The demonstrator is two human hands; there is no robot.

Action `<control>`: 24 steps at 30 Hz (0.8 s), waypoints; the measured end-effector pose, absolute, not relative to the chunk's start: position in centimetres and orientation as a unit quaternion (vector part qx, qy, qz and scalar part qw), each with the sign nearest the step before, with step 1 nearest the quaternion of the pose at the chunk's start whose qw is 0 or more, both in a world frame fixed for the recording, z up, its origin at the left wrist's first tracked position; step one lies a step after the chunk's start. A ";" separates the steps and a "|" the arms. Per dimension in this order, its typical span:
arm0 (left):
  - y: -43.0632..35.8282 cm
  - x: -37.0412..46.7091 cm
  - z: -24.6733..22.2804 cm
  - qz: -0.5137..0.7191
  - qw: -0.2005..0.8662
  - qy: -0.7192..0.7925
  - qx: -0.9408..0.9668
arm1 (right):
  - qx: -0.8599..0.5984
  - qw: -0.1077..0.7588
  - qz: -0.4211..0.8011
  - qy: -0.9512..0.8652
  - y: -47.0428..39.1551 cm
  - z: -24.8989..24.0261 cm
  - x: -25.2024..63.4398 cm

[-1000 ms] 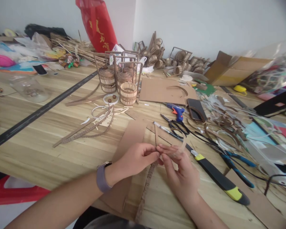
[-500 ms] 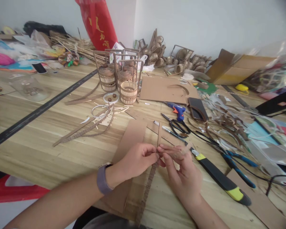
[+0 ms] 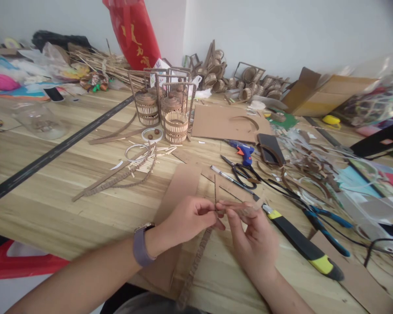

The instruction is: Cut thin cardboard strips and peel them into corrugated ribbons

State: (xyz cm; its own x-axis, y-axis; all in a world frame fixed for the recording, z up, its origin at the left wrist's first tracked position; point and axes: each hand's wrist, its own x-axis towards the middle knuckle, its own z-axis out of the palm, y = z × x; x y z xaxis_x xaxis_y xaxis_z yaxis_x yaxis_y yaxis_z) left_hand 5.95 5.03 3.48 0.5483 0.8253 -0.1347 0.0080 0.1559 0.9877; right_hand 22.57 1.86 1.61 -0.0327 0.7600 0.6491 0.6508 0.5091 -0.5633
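Note:
Both my hands pinch one long narrow strip of corrugated cardboard low in the middle of the view. My left hand, with a grey watch on its wrist, grips the strip from the left. My right hand grips it from the right, fingertips touching those of the left. The strip's short upper end sticks up above my fingers and its long ribbed end hangs toward my lap. Beneath my hands lies a flat brown cardboard sheet on the wooden table.
A yellow-black utility knife lies just right of my right hand. Scissors, a blue glue gun and blue pliers lie beyond. Small woven cardboard baskets stand at mid-table, a long black ruler to the left, boxes and scraps at right.
My hands stay in place working the strip. Its upper end has swung slightly and the hanging lower end has shifted a little to the left.

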 end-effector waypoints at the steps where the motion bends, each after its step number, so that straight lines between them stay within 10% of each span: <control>1: 5.1 6.0 3.5 0.308 0.674 0.361 0.566 | -0.483 0.486 0.048 -0.727 1.9 1.8 22.6; 17: 5.1 6.3 3.6 0.347 0.744 0.350 0.451 | -0.369 0.433 -0.073 -0.819 2.4 2.5 22.9; 24: 5.1 6.3 3.3 0.332 0.728 0.365 0.476 | -0.475 0.486 0.092 -0.728 2.1 2.0 22.5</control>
